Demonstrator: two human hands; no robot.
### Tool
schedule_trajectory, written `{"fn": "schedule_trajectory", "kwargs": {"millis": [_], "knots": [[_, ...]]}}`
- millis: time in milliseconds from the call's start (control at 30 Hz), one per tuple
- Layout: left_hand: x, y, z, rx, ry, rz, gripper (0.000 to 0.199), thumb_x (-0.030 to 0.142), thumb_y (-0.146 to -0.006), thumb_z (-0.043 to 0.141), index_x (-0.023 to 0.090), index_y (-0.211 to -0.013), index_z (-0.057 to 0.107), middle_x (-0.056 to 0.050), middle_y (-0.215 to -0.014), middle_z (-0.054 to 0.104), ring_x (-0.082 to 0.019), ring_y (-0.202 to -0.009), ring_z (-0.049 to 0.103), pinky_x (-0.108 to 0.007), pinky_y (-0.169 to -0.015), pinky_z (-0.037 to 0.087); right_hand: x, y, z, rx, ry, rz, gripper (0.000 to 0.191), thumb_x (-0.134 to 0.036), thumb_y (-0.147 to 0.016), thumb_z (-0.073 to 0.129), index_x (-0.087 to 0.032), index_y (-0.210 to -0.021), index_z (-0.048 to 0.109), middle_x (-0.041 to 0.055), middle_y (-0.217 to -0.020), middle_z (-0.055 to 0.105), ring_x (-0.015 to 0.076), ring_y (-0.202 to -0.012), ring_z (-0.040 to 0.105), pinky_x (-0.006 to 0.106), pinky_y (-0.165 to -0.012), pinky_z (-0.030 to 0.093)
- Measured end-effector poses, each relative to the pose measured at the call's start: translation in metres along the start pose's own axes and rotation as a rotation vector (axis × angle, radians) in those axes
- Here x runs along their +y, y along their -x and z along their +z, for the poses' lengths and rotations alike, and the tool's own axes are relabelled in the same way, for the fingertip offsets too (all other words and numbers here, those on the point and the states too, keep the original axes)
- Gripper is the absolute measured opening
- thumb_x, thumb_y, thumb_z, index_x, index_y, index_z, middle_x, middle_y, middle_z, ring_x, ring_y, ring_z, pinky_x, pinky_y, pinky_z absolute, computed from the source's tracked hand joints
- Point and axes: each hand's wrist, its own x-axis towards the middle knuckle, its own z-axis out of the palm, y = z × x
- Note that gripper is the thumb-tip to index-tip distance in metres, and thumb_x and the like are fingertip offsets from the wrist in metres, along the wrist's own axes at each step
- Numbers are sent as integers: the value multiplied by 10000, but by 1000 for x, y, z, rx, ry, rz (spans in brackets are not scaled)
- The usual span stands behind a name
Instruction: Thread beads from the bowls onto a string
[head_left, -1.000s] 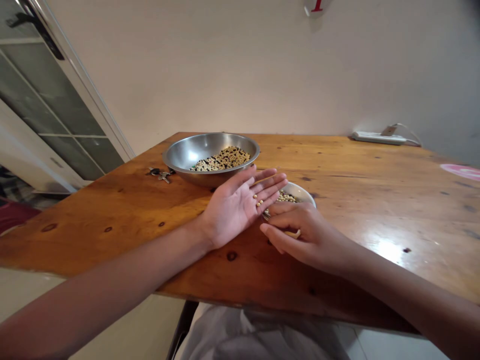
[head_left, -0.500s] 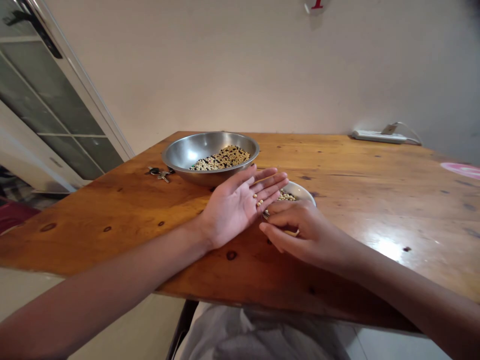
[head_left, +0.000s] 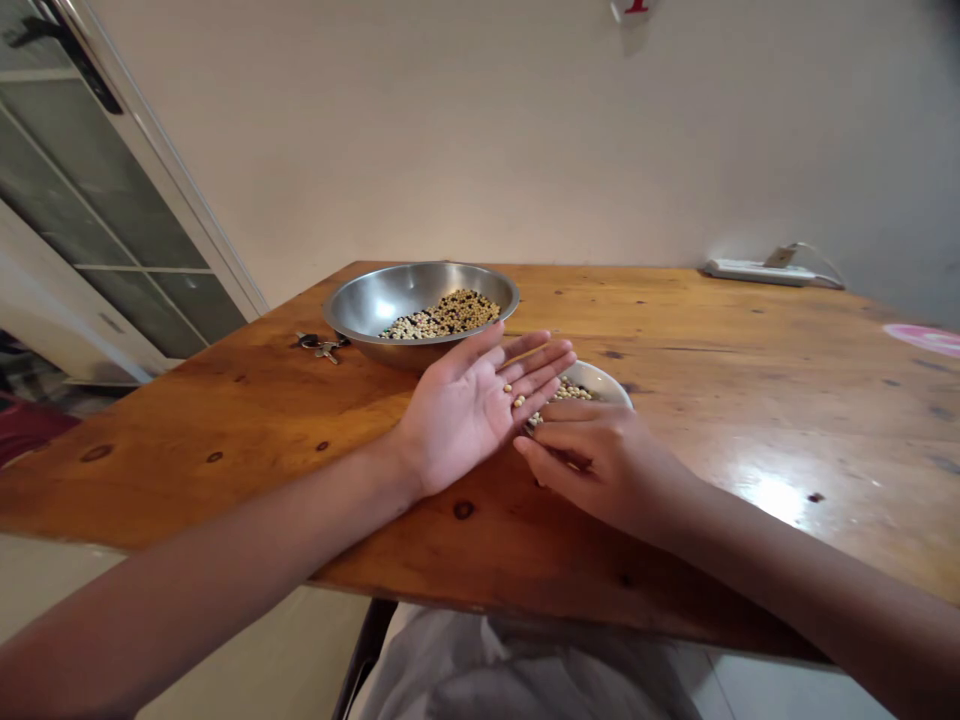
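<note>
My left hand [head_left: 469,415] is held palm up over the table with its fingers stretched out. A few pale yellow soybeans [head_left: 518,402] lie on it near the base of the fingers. Close against its lower edge is my right hand [head_left: 600,455], palm down, thumb and fingers drawn together. Whatever its fingertips may hold is hidden. Behind both hands stands a white bowl [head_left: 611,384] with soybeans in it, partly covered by them. A large steel bowl [head_left: 360,300] beyond my left hand holds a mix of pale and black beans [head_left: 450,315].
Keys [head_left: 321,347] lie left of the steel bowl on the wooden table [head_left: 247,400]. A white power strip [head_left: 757,272] with a plug and cable sits at the back right. A pink round mat [head_left: 926,338] is at the right edge. The wall [head_left: 487,130] rises behind.
My right hand has moved slightly left, its thumb tip closer to the left hand's edge. My left hand stays almost still, with soybeans on its palm.
</note>
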Motion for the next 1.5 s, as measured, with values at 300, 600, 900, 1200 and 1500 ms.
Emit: {"fn": "schedule_trajectory", "kwargs": {"millis": [300, 600, 900, 1200, 1500], "knots": [[1, -5, -3, 236, -45, 8, 201, 240, -861, 513, 84, -896, 636, -73, -825, 660, -131, -822, 642, -236, -824, 516, 13, 2, -4, 107, 294, -119, 362, -215, -912, 441, -174, -575, 568, 7, -550, 541, 114, -536, 470, 257, -536, 341], [-6, -10, -15, 261, -227, 104, 141, 190, -821, 589, 76, -776, 659, 72, -508, 342, -17, -442, 332, -121, -420, 284, 7, 1, -8, 148, 427, -277, 355, -202, -907, 470, -170, -576, 593, -2, -517, 513, 118, -490, 459, 280, -510, 323], [-5, -11, -18, 277, -306, 93, 177, 240, -808, 592, 88, -760, 669, 76, -525, 267, -33, -443, 247, -144, -412, 230, 9, 3, -9, 182, 503, -292, 337, -190, -891, 500, -169, -567, 590, -8, -503, 508, 111, -472, 467, 283, -505, 329], [-7, -6, -16, 130, -662, 206, 214, 342, -798, 626, 148, -730, 686, 50, -543, 373, -63, -490, 253, -212, -467, 196, 12, 4, -9, 208, 519, -275, 290, -184, -886, 505, -175, -615, 608, -12, -531, 550, 108, -495, 493, 272, -520, 361], [-7, -7, -17, 132, -757, 248, 135, 290, -754, 684, 157, -738, 698, 25, -656, 570, -63, -551, 385, -215, -559, 300, 21, 3, -8, 146, 306, 26, 307, -261, -915, 450, -167, -653, 580, 1, -572, 550, 96, -493, 444, 233, -476, 295]]}}
